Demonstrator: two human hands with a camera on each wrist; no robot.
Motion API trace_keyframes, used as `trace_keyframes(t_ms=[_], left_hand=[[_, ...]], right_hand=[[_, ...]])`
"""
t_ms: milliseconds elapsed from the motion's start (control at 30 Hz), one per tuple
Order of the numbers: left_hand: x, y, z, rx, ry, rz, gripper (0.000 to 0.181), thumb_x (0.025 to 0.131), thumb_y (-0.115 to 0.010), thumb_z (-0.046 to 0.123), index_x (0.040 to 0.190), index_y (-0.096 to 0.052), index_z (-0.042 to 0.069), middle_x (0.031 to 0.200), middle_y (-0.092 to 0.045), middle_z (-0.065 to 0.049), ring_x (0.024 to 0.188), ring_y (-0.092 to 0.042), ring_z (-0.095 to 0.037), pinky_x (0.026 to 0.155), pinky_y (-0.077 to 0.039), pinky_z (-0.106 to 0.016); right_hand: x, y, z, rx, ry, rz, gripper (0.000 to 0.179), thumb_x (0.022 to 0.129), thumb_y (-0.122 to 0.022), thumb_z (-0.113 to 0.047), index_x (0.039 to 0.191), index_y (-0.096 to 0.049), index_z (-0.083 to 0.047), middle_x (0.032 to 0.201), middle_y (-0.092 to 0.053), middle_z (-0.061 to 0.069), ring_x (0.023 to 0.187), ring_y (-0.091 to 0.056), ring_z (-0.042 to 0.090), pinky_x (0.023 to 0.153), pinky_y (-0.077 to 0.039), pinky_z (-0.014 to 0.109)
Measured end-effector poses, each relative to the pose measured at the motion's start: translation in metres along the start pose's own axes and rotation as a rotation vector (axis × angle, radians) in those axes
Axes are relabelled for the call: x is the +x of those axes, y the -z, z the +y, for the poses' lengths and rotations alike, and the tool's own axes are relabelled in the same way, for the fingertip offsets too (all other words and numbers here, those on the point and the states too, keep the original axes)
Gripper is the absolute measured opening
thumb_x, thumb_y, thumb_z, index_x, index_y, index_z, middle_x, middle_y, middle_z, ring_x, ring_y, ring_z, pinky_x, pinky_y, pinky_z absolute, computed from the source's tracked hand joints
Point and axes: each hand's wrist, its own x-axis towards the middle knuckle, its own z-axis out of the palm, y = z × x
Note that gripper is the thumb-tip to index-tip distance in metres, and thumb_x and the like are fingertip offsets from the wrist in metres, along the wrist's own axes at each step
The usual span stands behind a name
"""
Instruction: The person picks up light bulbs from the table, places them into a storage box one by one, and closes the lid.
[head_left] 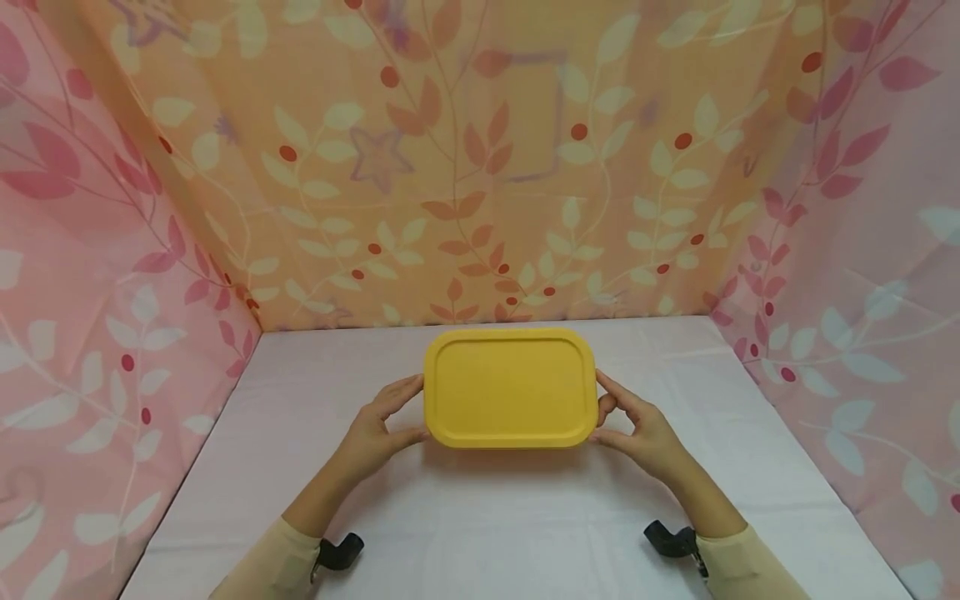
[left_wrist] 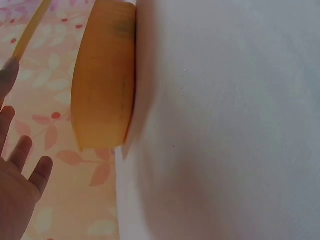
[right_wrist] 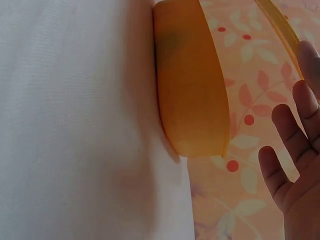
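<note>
Both hands hold a yellow rectangular lid [head_left: 510, 387] level by its short ends. My left hand [head_left: 377, 432] grips the left end, thumb at the near corner and fingers farther back. At the opposite end my right hand [head_left: 639, 423] does likewise. In the wrist views the lid shows as a thin strip [left_wrist: 31, 31], [right_wrist: 280, 25], with a gap between it and a yellow-orange box [left_wrist: 104, 80], [right_wrist: 192, 82] that stands on the table. Several fingers of each hand stick out free beside the box. From the head view the lid hides the box.
A white cloth covers the table [head_left: 480, 525]. Orange leaf-patterned fabric [head_left: 465, 167] hangs behind it, with pink patterned fabric [head_left: 90, 250] at both sides. Black wrist cameras [head_left: 341, 552] are strapped to the forearms.
</note>
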Motion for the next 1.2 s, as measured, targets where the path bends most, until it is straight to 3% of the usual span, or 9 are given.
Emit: trace_keyframes(t_ms=[133,400,533,633,767,933,1067,1200], left_hand=[[0.0,0.003,-0.002,0.013,0.003,-0.024,0.09,0.077,-0.091,0.021,0.155,-0.046,0.025,0.16,-0.044,0.006,0.151,-0.035,-0.02,0.12,-0.035,-0.055],[0.001,0.006,-0.001,-0.023,0.028,-0.014,0.09,0.076,-0.091,0.021,0.155,-0.047,0.025,0.161,-0.041,0.005,0.153,-0.032,-0.023,0.121,-0.033,-0.057],[0.006,0.009,0.004,-0.09,0.015,-0.032,0.09,0.079,-0.088,0.014,0.157,-0.044,0.025,0.163,-0.039,0.004,0.154,-0.029,-0.022,0.124,-0.032,-0.036],[0.012,0.012,0.008,-0.164,-0.027,-0.052,0.09,0.081,-0.085,0.009,0.158,-0.041,0.021,0.166,-0.034,0.003,0.156,-0.025,-0.021,0.121,-0.03,-0.018],[0.022,0.013,0.008,-0.198,-0.066,-0.059,0.09,0.082,-0.084,0.01,0.159,-0.04,0.021,0.167,-0.031,0.004,0.157,-0.023,-0.018,0.119,-0.029,-0.012],[0.034,0.015,0.006,-0.174,-0.046,-0.059,0.091,0.081,-0.085,0.012,0.159,-0.039,0.024,0.166,-0.033,0.006,0.155,-0.026,-0.015,0.123,-0.032,-0.026],[0.04,0.017,0.002,-0.112,-0.002,-0.058,0.09,0.08,-0.087,0.017,0.158,-0.041,0.027,0.164,-0.036,0.012,0.154,-0.028,-0.014,0.125,-0.031,-0.045],[0.045,0.018,-0.003,-0.058,0.043,-0.064,0.09,0.08,-0.088,0.025,0.157,-0.042,0.032,0.162,-0.037,0.017,0.154,-0.029,-0.016,0.124,-0.03,-0.054]], right_hand=[[0.0,0.001,0.013,-0.03,0.012,-0.018,0.1,0.07,-0.088,0.009,0.156,-0.039,0.0,0.09,-0.062,0.006,0.092,-0.058,0.017,0.109,-0.037,0.009],[0.011,0.002,-0.014,-0.054,0.105,-0.003,0.095,0.061,-0.089,0.015,0.145,-0.044,0.016,0.092,-0.064,0.016,0.092,-0.059,0.023,0.108,-0.041,0.01],[0.02,0.005,-0.024,-0.092,0.148,0.024,0.094,0.059,-0.091,0.011,0.143,-0.049,0.014,0.11,-0.065,0.018,0.107,-0.059,0.02,0.105,-0.045,0.014],[0.024,0.007,-0.019,-0.092,0.151,0.042,0.093,0.061,-0.091,0.007,0.144,-0.05,0.012,0.128,-0.058,0.024,0.122,-0.054,0.022,0.106,-0.045,0.015],[0.028,0.011,0.001,-0.063,0.15,0.054,0.094,0.06,-0.091,0.01,0.145,-0.049,0.011,0.149,-0.045,0.031,0.14,-0.042,0.034,0.115,-0.038,0.016],[0.033,0.015,0.018,-0.027,0.077,0.019,0.094,0.067,-0.089,0.009,0.151,-0.048,0.0,0.162,-0.038,0.017,0.152,-0.031,0.028,0.121,-0.029,0.015],[0.038,0.017,0.019,0.021,-0.014,-0.018,0.09,0.077,-0.086,0.005,0.156,-0.045,-0.01,0.166,-0.034,0.007,0.155,-0.025,0.02,0.12,-0.026,0.012],[0.041,0.018,0.018,0.022,-0.095,-0.042,0.088,0.082,-0.086,-0.005,0.157,-0.043,-0.018,0.168,-0.031,0.0,0.157,-0.022,0.018,0.122,-0.023,0.015]])
